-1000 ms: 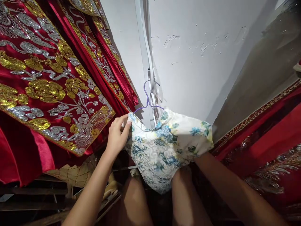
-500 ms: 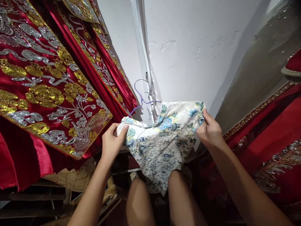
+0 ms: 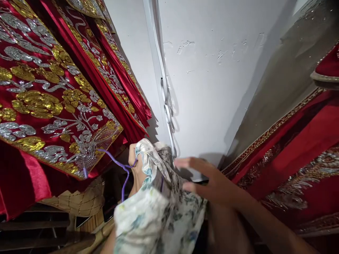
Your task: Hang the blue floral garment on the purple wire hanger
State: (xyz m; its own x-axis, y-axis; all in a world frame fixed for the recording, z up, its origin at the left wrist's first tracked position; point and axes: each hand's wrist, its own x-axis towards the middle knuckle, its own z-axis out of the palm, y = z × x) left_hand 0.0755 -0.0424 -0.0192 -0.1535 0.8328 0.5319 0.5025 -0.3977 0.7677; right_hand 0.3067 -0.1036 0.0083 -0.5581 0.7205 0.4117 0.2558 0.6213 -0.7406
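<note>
A white, blue and green floral garment (image 3: 144, 215) hangs bunched and folded in front of me, partly blurred; whether it is a top or a dress cannot be told. My left hand (image 3: 134, 173) grips it at its upper left, with most of the fingers hidden behind the cloth. Out of the fabric by that hand pokes a thin purple clothes hanger (image 3: 113, 158), its hook pointing left. My right hand (image 3: 206, 180) is at the garment's right side, blurred, its fingers apart and holding nothing.
Red satin clothing (image 3: 79, 102) with gold and silver sequins hangs at the left. More red beaded cloth (image 3: 299, 151) lines the right. Ahead, a white wall (image 3: 201, 95) carries a narrow metal strip (image 3: 159, 60). A wooden chair (image 3: 76, 225) is at lower left.
The garment, spread between both hands before, is now turned and bunched nearer to me. My right hand has let go of its edge. The hanger has swung left and down with the cloth.
</note>
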